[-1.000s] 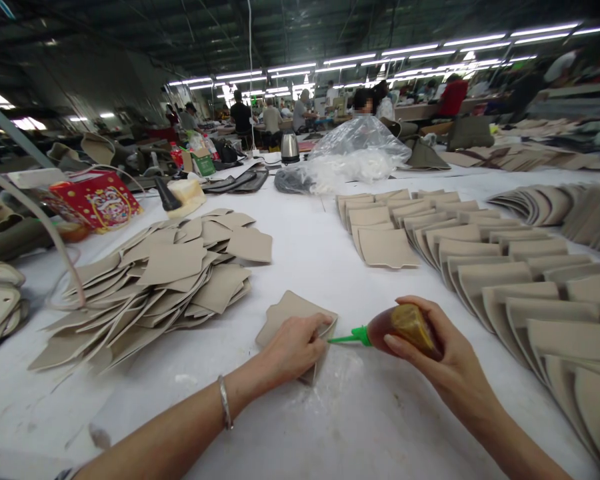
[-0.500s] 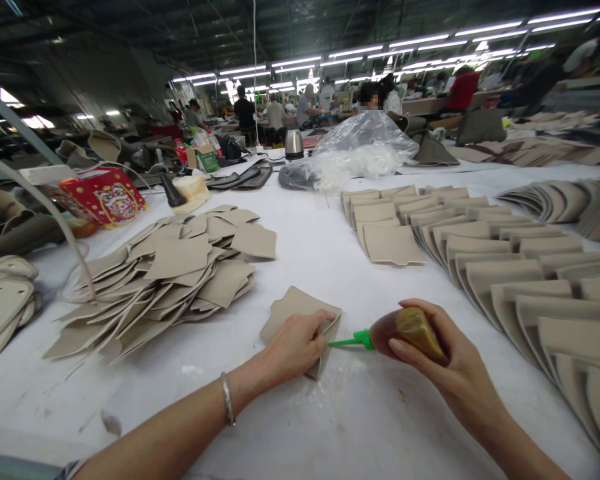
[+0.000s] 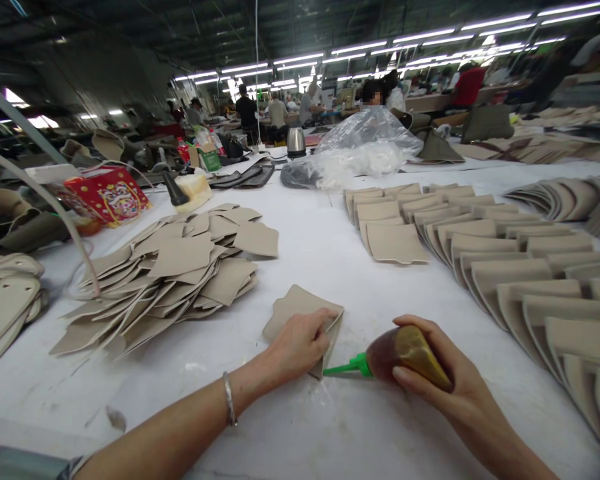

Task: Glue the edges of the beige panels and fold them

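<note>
A beige leather-like piece (image 3: 293, 305) lies on the white table, its right edge lifted or folded. My left hand (image 3: 300, 343) is closed on that edge, with the thumb side partly hidden. In my right hand (image 3: 443, 373) is a squeeze glue bottle (image 3: 387, 353), brownish with amber liquid and tilted to the left. Its green nozzle (image 3: 344, 367) has the tip at the piece's near right corner; whether it touches I cannot tell.
To the left is a loose heap of similar beige pieces (image 3: 180, 260). Overlapping rows of them (image 3: 510, 273) spread along the right. A red box (image 3: 113, 197), a clear plastic bag (image 3: 365, 143) and a kettle (image 3: 296, 143) stand farther back. Other people work in the background.
My right hand has moved the bottle down slightly toward me, so the nozzle tip has slid along the piece's right edge to its near corner. My left hand stays on the piece.
</note>
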Available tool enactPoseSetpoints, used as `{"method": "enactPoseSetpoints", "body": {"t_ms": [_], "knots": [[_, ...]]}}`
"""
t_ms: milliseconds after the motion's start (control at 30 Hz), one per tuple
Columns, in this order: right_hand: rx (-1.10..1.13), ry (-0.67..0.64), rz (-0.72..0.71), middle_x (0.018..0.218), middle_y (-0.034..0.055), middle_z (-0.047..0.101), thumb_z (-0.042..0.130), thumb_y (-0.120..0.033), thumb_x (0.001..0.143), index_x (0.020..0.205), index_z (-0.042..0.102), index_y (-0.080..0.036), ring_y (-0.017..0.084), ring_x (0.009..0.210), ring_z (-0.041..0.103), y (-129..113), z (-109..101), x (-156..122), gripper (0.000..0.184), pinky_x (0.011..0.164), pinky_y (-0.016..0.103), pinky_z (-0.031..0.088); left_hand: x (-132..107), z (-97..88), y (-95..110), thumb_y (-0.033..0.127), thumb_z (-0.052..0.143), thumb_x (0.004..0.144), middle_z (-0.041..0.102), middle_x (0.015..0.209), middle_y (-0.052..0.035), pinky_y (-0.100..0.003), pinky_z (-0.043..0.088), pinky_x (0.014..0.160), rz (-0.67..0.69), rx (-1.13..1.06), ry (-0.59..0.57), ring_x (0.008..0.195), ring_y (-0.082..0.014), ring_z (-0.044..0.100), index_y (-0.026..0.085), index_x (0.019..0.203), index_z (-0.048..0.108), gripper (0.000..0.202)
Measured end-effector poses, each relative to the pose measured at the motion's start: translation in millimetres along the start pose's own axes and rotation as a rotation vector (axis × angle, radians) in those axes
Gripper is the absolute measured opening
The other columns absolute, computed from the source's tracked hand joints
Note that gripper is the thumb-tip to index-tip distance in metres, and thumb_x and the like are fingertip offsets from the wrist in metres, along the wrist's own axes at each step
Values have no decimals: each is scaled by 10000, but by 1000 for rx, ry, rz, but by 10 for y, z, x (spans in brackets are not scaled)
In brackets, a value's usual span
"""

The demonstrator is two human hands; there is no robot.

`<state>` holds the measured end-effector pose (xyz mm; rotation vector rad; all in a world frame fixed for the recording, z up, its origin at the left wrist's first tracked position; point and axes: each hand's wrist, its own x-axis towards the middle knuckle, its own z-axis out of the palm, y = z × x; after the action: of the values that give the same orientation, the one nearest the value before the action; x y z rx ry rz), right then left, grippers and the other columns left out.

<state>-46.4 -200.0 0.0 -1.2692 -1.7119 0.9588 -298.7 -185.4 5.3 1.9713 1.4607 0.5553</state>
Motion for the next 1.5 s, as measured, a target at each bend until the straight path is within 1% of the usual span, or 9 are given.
{"method": "enactPoseSetpoints", "body": {"t_ms": [133,300,467,667,833,1000,1200,1367,1500], "knots": [[-41,25,-13,1076,21,632,721,-471,817,1229,532,-290,221,911,644,32,-9,-9,488,768,256,534,-4,-3,8,107,436,825,613,704,32,-236,351,611,-17,3,-4,636,-146,538,204,1251,634,480],[10,28,-39,1142,30,622,728,-482,801,1219,554,-295,239,966,633,77,-3,-24,490,845,289,524,-4,-4,11,117,437,834,598,685,38,-237,359,614,-15,-10,-15,626,-145,532,208,1257,628,472],[-48,99,-57,1102,23,614,740,-481,787,1205,555,-297,229,915,618,62,-10,1,493,821,297,509,-2,1,-1,103,440,822,599,700,34,-236,349,609,-17,-11,-5,643,-144,537,194,1247,636,477],[18,69,-25,1200,28,607,706,-461,807,1203,556,-297,254,1047,606,3,26,-59,454,866,299,492,5,3,-22,87,449,802,575,673,53,-227,342,610,6,-43,-4,617,-130,523,229,1251,636,507],[-37,141,-24,1064,17,610,724,-484,791,1178,552,-284,230,898,613,3,3,-14,468,829,309,498,9,0,-24,83,444,799,574,669,51,-226,339,611,2,-48,-3,620,-130,521,220,1242,644,505],[50,79,10,1158,20,604,684,-481,819,1208,538,-305,234,951,620,-9,69,-81,451,803,289,502,18,7,-27,81,442,796,557,651,58,-225,333,603,8,-53,-14,604,-129,504,232,1236,646,508],[-66,159,-57,1074,34,590,733,-490,784,1195,542,-282,237,878,608,142,-118,160,499,814,333,505,26,-3,-23,94,443,803,562,663,55,-224,328,586,-16,-38,-22,610,-132,501,219,1217,645,477],[6,82,-21,1086,28,598,717,-469,803,1214,533,-298,229,892,608,127,-103,138,482,785,307,510,29,-11,-39,90,445,800,554,657,54,-223,326,582,-11,-56,-30,611,-131,500,214,1222,639,481],[17,70,-5,1050,16,609,724,-481,793,1195,545,-298,225,868,611,117,-89,146,477,769,302,511,31,-13,-46,92,448,805,544,659,54,-224,325,583,-2,-76,-34,609,-127,494,215,1216,641,470]]}}
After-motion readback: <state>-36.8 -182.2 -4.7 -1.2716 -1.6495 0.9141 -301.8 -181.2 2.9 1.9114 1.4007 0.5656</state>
